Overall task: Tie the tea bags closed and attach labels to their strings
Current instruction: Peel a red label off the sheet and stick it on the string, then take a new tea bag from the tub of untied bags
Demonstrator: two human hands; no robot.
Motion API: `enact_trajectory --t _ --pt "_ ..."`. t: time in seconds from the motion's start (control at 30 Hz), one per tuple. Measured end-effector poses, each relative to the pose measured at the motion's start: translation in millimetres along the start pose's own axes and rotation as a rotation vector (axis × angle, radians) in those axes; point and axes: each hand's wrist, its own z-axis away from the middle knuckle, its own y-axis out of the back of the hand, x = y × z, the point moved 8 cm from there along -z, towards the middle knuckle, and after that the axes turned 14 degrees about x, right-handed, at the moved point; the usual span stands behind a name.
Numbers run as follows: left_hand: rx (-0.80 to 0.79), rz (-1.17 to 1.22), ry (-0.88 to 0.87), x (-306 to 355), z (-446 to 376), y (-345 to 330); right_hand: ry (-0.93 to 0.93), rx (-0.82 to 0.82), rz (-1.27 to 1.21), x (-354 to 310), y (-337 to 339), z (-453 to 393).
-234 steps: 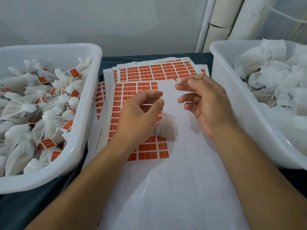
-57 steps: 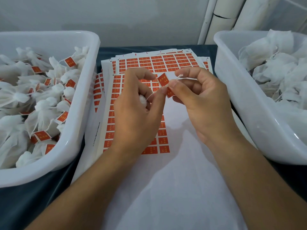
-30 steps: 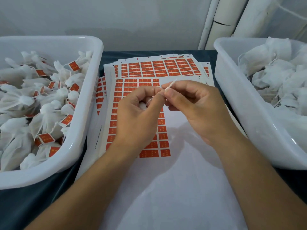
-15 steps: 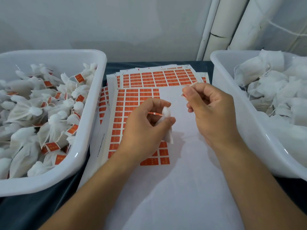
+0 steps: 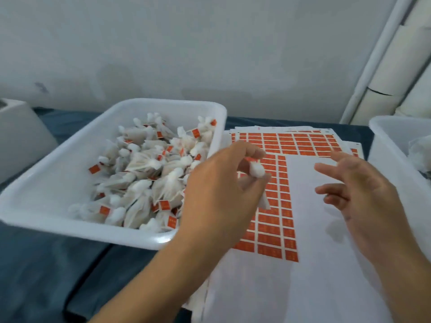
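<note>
On the dark table cloth (image 5: 46, 264), biggest item is the left bin (image 5: 58, 183), white plastic, piled with finished bags (image 5: 144, 178): necks tied, many showing small orange tags. Judgement: a large batch done already. Right bin (image 5: 387, 141) only partly in frame at the right edge; a bit of white material inside, too little visible to say how much is left.

Between the bins lies a stack of label sheets (image 5: 291, 141), orange stickers in rows. Top sheet (image 5: 326, 264) is mostly bare white backing, with labels left in a column strip and a few rows near its lower left, so plenty used, some remaining.

Left hand (image 5: 217, 201) hangs over the sheets just beside the left bin's near-right corner, fingers curled, thumb and fingertips pinching one tea bag (image 5: 256, 171) by its gathered white neck; body of the bag hangs below, partly hidden behind the fingers. Motion blur; cannot tell if its tag is on, though a bit of orange shows by the fingertips. Likely headed for the left bin.

Right hand (image 5: 363, 194) above the bare backing, fingers spread and relaxed, holding nothing, touching nothing visible.
</note>
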Motion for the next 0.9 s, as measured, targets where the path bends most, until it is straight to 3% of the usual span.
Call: enact_trajectory --t 0.23,0.4,0.6,0.8,0.9 --pt "0.022 -0.173 0.053 -50 -67 117 -0.096 -0.026 0.000 16 -3 -4" --pt "-0.183 -0.368 0.169 -119 -104 151 -0.119 -0.014 0.047 29 -3 -9" --pt "-0.444 -0.387 0.162 -140 -102 122 -0.126 -0.039 0.064 28 -5 -6" --pt "-0.235 -0.347 -0.063 -76 -102 110 -0.123 -0.024 0.040 26 -1 -5" --pt "-0.088 -0.174 -0.230 -6 -74 99 -0.097 -0.001 0.064 23 -2 -1"
